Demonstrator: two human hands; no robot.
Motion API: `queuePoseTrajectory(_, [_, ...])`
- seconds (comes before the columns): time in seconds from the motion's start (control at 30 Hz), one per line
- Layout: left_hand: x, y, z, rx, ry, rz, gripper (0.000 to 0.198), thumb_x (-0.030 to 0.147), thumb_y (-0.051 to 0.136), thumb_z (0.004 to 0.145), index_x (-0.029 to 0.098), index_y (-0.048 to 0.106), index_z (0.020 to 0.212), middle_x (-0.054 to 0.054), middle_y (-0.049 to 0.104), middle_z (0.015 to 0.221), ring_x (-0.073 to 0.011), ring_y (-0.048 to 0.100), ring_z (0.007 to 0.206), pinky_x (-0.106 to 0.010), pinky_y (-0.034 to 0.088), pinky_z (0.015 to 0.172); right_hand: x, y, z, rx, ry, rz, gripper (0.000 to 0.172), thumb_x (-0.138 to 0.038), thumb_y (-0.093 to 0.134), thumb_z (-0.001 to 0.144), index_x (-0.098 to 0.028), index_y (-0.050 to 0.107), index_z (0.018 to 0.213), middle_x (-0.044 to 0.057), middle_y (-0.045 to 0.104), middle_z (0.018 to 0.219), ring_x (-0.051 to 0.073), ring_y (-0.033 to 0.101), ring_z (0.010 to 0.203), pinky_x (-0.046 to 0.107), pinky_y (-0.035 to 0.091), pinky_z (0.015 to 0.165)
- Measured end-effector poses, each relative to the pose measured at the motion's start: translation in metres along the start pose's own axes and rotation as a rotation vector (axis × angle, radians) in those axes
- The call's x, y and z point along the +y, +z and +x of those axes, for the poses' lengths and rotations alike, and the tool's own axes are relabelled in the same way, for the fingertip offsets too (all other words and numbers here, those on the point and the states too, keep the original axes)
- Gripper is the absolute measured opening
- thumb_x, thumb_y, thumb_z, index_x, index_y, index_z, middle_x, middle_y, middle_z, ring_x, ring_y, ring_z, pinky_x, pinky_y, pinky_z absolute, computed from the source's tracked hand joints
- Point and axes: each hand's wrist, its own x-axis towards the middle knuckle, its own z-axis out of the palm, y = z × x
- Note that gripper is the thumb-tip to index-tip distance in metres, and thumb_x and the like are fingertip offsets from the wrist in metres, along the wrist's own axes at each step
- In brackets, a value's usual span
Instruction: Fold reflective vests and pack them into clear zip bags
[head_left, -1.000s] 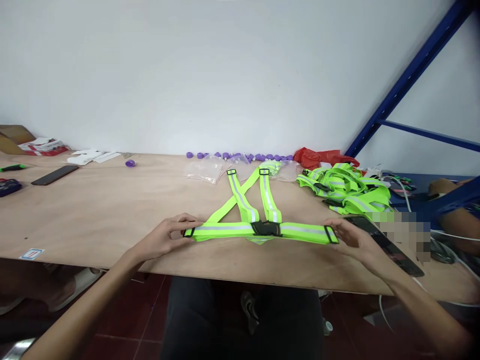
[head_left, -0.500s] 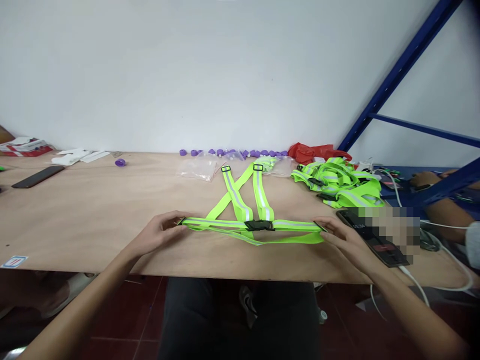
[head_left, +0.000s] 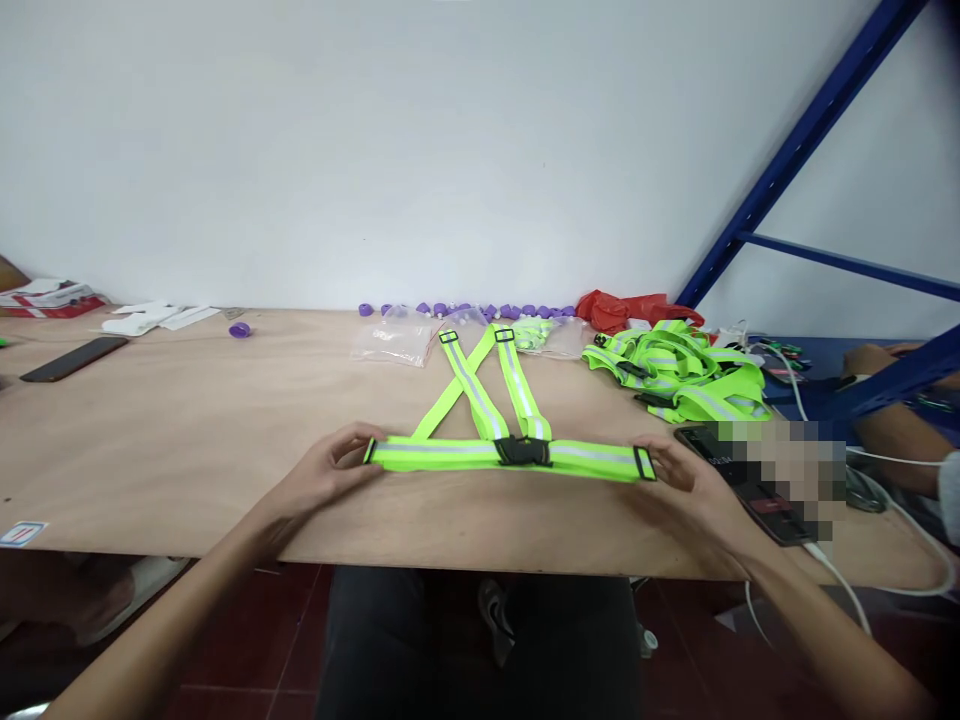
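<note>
head view: both bare hands are closed in a pinch at opposite ends of a neon-green reflective harness (head_left: 487, 420), which is stretched out over the wooden table (head_left: 225, 440), close to its front edge. the left hand (head_left: 330, 468) has thumb and fingers brought together on the belt's left end, right by the black slider (head_left: 370, 452) – the palm is hollow, the fingers bent rather than spread. the right hand (head_left: 686, 475) grips the other end just past the matching slider (head_left: 644, 463); some of its fingertips are hidden behind the webbing, so how tightly they press cannot be told.

between the hands the waist belt (head_left: 442, 455) runs nearly straight, its silver stripe facing the camera, with a fastened black side-release buckle (head_left: 523, 451) near the middle. whether the belt touches the tabletop or hangs just above it is unclear. the shoulder straps (head_left: 518, 385) reach away from the belt toward the wall, one crossing under another.

just beyond the right hand lies a smartphone (head_left: 754, 495), partly masked by pixelation – and behind it a tangled heap of similar green straps (head_left: 667, 368). clear plastic bags (head_left: 394, 342) lie near the harness's far end.
</note>
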Motion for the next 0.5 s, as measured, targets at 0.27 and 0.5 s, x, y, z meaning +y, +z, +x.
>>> queuePoseTrajectory(0.27, [0.012, -0.013, -0.011, -0.238, 0.038, 0.373, 0.047, 0.047, 0.069, 0.083, 0.027, 0.063, 0.125, -0.005, 0.064, 0.129, -0.0231, 0.060, 0.118, -0.034, 0.052, 0.101, -0.019, -0.006, -0.019, -0.162, -0.087, -0.533, 0.070, -0.064, 0.069, 0.072, -0.023, 0.057, 0.127, 0.009, 0.055, 0.136, 0.026, 0.053, 0.128, 0.040, 0.047, 0.113])
queuePoseTrajectory(0.5, [0.029, 0.040, 0.055, -0.327, 0.538, 0.685, 0.038, 0.033, 0.038, 0.100, 0.024, 0.066, 0.124, -0.007, 0.066, 0.128, -0.0206, 0.057, 0.124, -0.038, 0.043, 0.111, -0.058, 0.079, -0.024, -0.116, -0.490, -0.756, 0.029, -0.038, 0.052, 0.091, -0.025, 0.066, 0.113, 0.007, 0.061, 0.127, 0.022, 0.058, 0.118, 0.041, 0.050, 0.103])
